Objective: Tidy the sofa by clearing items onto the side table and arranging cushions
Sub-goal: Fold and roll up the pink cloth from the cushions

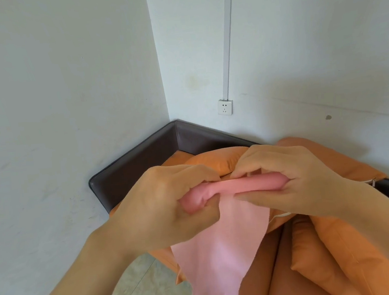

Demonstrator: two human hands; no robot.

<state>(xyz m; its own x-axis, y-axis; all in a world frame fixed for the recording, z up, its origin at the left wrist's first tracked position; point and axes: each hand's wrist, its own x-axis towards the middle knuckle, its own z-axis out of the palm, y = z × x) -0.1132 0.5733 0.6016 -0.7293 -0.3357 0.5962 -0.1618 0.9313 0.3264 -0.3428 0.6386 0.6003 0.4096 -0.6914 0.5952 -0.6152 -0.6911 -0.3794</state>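
Dark-framed sofa (139,158) in the wall corner, orange cushions (216,160) on it.

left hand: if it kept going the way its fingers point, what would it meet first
Most likely the right hand: the left hand points right along the pink cloth both grip, though depth is unclear.

A cloth (225,247) is being held at frame centre, its rolled top edge pinched between the left hand (168,203) at centre left and the right hand (286,181) at centre right, the rest hanging toward the lower centre. Behind the hands, a cushion (216,161) is lying on the sofa (142,167), set into the wall corner. Further cushions (342,240) are lying at lower right. A socket (225,107) is mounted above on the wall, floor (136,290) showing at lower left.
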